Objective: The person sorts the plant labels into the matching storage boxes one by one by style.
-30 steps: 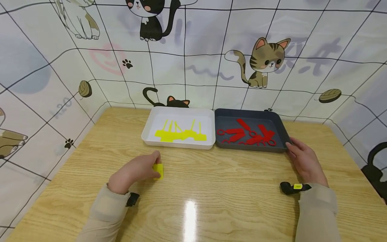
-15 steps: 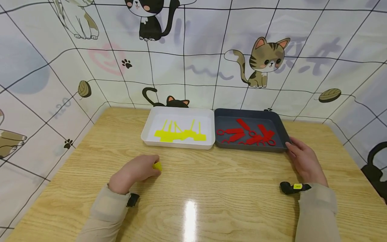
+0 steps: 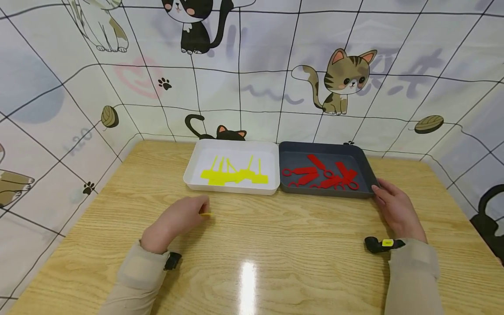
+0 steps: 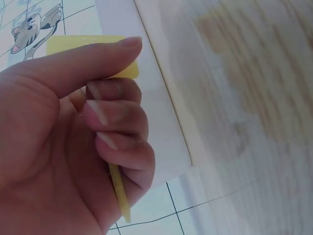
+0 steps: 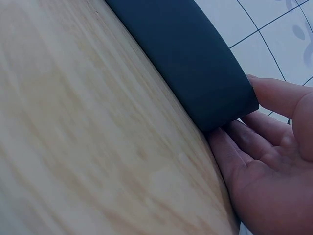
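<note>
My left hand [image 3: 177,222] is above the table in front of the white tray [image 3: 232,190], holding a yellow plant label [image 4: 68,45]. Thumb and curled fingers pinch its flat rectangular head, and its thin pointed stem comes out below the fingers in the left wrist view. From the head view only a narrow yellow edge shows. At the near right corner of the dark grey tray [image 3: 327,192], my right hand [image 3: 398,212] grips the tray, thumb at the rim and fingers round the lower side. Part of those fingers is hidden.
Several yellow plant labels [image 3: 224,177] lie overlapping in the white tray. The dark tray holds several red tags with ring ends [image 3: 307,179]. Both trays stand side by side at the back of the wooden table [image 3: 291,253], before a cat-patterned cloth [image 3: 264,87].
My left hand has turned the yellow plant label, so its flat face has gone to a thin edge in the head view. My right hand has stayed at the dark tray.
</note>
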A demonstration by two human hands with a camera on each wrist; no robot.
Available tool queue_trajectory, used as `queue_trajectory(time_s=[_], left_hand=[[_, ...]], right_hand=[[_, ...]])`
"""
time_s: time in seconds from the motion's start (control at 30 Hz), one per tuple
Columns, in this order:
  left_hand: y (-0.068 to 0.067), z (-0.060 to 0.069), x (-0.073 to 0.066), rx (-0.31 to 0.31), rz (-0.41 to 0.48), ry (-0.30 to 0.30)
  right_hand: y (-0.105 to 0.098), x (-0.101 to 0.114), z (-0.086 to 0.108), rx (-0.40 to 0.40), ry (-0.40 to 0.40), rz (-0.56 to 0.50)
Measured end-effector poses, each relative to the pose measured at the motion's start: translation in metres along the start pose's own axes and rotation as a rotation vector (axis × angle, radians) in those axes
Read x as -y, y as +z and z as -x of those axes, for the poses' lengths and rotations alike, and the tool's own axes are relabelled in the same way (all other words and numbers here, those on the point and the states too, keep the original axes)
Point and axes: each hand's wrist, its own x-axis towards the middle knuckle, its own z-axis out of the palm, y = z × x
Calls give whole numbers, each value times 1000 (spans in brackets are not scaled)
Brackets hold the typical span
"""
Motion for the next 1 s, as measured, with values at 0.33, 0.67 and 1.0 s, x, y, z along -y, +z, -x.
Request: queue_trajectory(time_s=[0.33,0.67,1.0], left_hand=[[-1,-5,-1,-32,45,-19],[-2,-6,-3,-131,46,2],[-8,-6,-1,-343,92,22]], right_hand=[[-1,-1,0,4,-4,15],[-1,-1,0,2,5,15],[0,0,1,5,2,12]])
